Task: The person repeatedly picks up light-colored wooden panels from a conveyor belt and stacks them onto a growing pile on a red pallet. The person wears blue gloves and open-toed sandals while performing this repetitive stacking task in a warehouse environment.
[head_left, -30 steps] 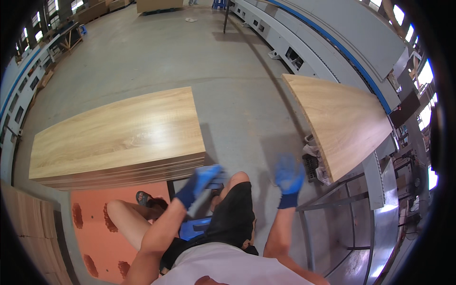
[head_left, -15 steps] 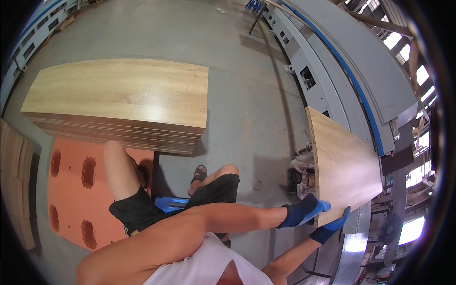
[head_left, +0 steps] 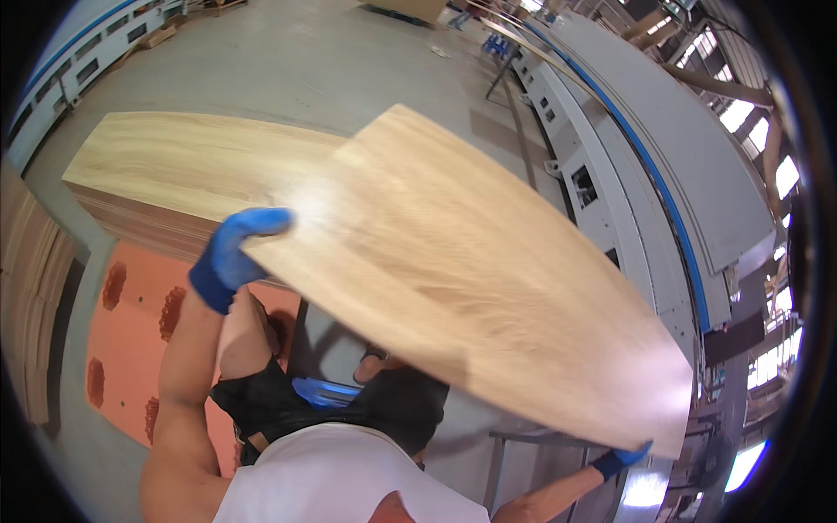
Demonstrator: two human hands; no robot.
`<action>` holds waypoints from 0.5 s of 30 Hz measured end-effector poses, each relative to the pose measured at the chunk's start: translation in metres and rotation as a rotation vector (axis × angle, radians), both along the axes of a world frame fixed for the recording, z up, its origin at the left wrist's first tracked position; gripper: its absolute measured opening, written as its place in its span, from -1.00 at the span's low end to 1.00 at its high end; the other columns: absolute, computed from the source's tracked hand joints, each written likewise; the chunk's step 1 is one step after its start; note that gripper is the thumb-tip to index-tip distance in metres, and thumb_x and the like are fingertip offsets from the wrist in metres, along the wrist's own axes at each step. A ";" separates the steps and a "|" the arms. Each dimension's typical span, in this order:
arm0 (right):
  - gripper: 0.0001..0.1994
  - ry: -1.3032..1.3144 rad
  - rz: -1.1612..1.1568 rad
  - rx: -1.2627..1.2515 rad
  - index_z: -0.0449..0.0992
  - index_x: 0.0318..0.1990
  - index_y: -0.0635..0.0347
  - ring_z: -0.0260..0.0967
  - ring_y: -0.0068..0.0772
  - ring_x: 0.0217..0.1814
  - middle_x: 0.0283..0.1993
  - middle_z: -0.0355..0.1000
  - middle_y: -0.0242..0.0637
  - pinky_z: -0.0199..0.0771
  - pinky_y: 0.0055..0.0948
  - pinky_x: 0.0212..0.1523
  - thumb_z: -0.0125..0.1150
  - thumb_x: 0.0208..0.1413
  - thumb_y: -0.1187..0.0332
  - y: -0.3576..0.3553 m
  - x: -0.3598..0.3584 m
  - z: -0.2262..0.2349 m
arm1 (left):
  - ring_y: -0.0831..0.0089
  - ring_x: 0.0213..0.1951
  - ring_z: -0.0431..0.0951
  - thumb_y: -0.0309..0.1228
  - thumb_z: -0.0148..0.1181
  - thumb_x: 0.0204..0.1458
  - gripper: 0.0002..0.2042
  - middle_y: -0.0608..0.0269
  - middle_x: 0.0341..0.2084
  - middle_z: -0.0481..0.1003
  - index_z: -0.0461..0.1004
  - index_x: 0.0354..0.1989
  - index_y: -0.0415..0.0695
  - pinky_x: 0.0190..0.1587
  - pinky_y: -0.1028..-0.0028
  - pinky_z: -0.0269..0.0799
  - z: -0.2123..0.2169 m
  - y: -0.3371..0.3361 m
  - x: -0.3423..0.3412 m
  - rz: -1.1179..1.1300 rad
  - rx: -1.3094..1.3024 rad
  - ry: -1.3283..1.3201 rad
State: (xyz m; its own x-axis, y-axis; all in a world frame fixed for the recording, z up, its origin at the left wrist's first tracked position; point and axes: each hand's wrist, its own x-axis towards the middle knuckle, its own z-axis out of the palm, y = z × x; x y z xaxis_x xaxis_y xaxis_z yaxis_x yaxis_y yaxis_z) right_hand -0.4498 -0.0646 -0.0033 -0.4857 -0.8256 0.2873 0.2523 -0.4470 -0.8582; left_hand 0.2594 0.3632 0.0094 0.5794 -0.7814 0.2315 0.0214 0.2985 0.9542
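A long wood-grain board (head_left: 475, 288) spans the space in front of me, slanting from upper left to lower right. My left hand (head_left: 234, 253), in a blue work glove, grips its left end near the corner, thumb over the top face. At the far right end, my right hand (head_left: 629, 457), also blue-gloved, holds the near edge; its fingers are partly hidden beneath the board. Behind the board's left end lies a stack of similar wood-grain boards (head_left: 192, 157), whose right part is covered from view.
An orange pallet (head_left: 131, 340) with dark holes lies beside my legs. More stacked panels (head_left: 30, 296) stand at the far left. Along the right runs a long grey machine (head_left: 641, 166) with a blue strip. A metal frame (head_left: 501, 466) stands near my right arm.
The board has come away from the machine side and swung left across my front. My left hand has moved far left to its other end, while my right hand stays at the right.
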 end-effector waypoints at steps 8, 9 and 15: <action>-0.39 0.123 0.182 0.045 0.19 0.22 0.37 0.26 -0.08 0.18 0.21 0.25 -0.01 0.27 -0.12 0.20 -0.19 0.27 -0.02 0.040 0.019 -0.042 | 0.20 -0.24 0.51 -0.29 0.04 0.10 -0.75 0.01 -0.20 0.49 0.42 -0.19 -0.23 -0.23 0.27 0.45 -0.158 0.195 0.077 0.702 -0.289 0.835; -0.38 0.131 0.218 0.087 0.18 0.23 0.38 0.26 -0.06 0.18 0.21 0.24 0.01 0.28 -0.11 0.19 -0.17 0.25 -0.02 0.040 0.032 -0.039 | 0.12 -0.11 0.50 -0.28 0.04 0.11 -0.68 -0.04 -0.08 0.47 0.41 -0.07 -0.26 -0.07 0.19 0.45 -0.168 0.205 0.082 0.744 -0.329 0.904; -0.45 0.022 0.505 0.134 0.25 0.18 0.39 0.31 -0.11 0.11 0.15 0.30 -0.03 0.33 -0.14 0.16 0.05 0.19 0.11 0.014 0.159 -0.069 | 0.07 0.07 0.41 -0.17 0.05 0.13 -0.52 -0.03 0.09 0.38 0.31 0.12 -0.27 0.10 0.11 0.36 -0.255 0.299 0.157 0.724 -0.443 0.813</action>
State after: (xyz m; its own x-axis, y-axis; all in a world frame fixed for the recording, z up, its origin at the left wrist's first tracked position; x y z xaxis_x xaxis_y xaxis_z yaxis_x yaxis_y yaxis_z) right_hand -0.2911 -0.0502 -0.0723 -0.0126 -0.9856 0.1689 0.3898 -0.1603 -0.9068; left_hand 0.4159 0.6626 -0.2461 0.9581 -0.1531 -0.2421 0.2653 0.7933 0.5480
